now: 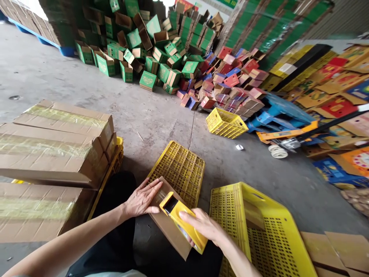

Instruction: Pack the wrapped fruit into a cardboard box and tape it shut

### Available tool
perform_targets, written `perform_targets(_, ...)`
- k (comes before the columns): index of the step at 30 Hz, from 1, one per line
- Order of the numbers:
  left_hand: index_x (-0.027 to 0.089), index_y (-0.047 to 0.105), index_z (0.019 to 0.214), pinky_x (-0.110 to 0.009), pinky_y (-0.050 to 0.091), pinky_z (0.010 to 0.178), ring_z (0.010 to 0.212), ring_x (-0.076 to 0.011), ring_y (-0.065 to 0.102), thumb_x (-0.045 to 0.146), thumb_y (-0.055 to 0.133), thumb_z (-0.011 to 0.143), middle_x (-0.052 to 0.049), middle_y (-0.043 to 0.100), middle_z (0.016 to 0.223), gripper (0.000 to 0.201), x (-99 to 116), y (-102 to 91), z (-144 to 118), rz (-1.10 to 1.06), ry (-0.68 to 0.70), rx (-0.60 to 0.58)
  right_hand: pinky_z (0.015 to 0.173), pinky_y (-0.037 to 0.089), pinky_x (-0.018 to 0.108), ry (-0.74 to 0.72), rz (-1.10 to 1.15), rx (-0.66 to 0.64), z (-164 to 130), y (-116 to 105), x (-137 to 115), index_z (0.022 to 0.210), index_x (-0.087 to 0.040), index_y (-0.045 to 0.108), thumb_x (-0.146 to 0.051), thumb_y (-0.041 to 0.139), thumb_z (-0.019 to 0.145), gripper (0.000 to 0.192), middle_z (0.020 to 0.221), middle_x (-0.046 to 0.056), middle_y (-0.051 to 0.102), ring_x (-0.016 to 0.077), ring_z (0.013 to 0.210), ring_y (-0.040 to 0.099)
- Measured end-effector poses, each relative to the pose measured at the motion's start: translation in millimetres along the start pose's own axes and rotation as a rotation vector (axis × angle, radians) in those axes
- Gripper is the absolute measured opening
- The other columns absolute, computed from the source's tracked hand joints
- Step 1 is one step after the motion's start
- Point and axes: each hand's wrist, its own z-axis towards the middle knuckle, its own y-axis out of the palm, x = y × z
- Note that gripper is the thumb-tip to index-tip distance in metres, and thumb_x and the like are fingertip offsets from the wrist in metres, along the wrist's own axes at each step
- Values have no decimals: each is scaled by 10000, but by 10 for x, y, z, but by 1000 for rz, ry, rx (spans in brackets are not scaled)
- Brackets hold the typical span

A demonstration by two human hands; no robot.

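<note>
My left hand point(144, 200) lies flat with its fingers spread on the upper end of a narrow brown cardboard box point(170, 227). My right hand point(206, 227) is wrapped round a yellow handheld tool point(183, 215) with a dark slot at its front end; its exact kind is not clear. The tool is over the cardboard, angled toward my left hand. Beneath and beyond the cardboard's far end is an upturned yellow plastic crate point(187, 165). My right fingers are partly hidden behind the tool.
Taped brown cartons point(52, 154) are stacked at left. An open yellow crate point(276, 238) with a cardboard piece inside stands at right, beside flat cardboard point(334, 250). Farther off are a small yellow crate point(226, 123), an orange pallet jack point(288, 132) and heaps of green boxes point(148, 80).
</note>
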Motion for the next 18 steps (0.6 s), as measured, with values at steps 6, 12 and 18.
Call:
perform_targets(6, 102, -76, 1691, -527, 140, 1317, 1574, -318, 343, 837, 328, 955, -194, 398, 1666, 1115, 45, -48, 36, 14, 19, -22, 532, 558, 251, -23, -2, 8, -28, 7, -57, 947, -187, 643, -687, 592, 924, 503, 624, 35, 725, 185, 517, 700)
perform_targets(12, 70, 17, 1699, -500, 196, 1312, 1615, -367, 210, 917, 343, 883, -232, 292, 1706, 1221, 196, -35, 97, -47, 139, -88, 544, 576, 266, 14, 42, 28, -26, 38, -84, 914, -185, 617, -625, 605, 954, 442, 628, 46, 721, 183, 509, 692)
perform_targets(18, 110, -15, 1704, -485, 225, 1311, 1614, -350, 228, 874, 363, 926, -196, 237, 1735, 1154, 165, -4, 135, -136, 166, -134, 513, 563, 258, 5, 33, 36, 1, 46, -50, 881, -186, 619, -636, 581, 963, 459, 620, 60, 717, 197, 517, 705)
